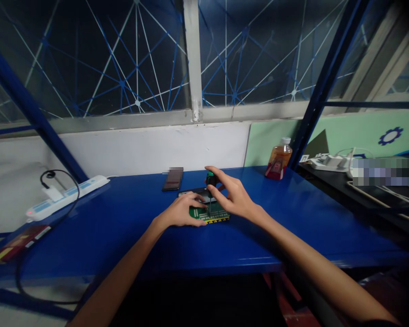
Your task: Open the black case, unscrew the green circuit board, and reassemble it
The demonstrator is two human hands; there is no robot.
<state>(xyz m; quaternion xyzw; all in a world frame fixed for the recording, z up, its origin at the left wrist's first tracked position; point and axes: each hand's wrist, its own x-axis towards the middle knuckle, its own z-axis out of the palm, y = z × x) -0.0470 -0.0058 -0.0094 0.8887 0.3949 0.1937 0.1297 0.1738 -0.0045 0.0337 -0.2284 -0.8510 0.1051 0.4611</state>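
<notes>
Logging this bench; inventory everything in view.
Circuit board: 1, green, yellow edge, centre
Screwdriver: 1, green-black, upright over board
Flat item: 1, black, behind board
Slab: 1, dark, back centre
Bottle: 1, red, back right
Power strip: 1, white, far left
Pack: 1, red, front left
Cables: several, black and white, both sides
Table: 1, blue, centre
Posts: 2, blue, left and right
Window panes: several, dark, background
Left hand: 1, bare, gripping board
Right hand: 1, bare, holding screwdriver

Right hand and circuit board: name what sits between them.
A screwdriver: in the head view, the right hand holds its handle, and its shaft points down at the circuit board.
</notes>
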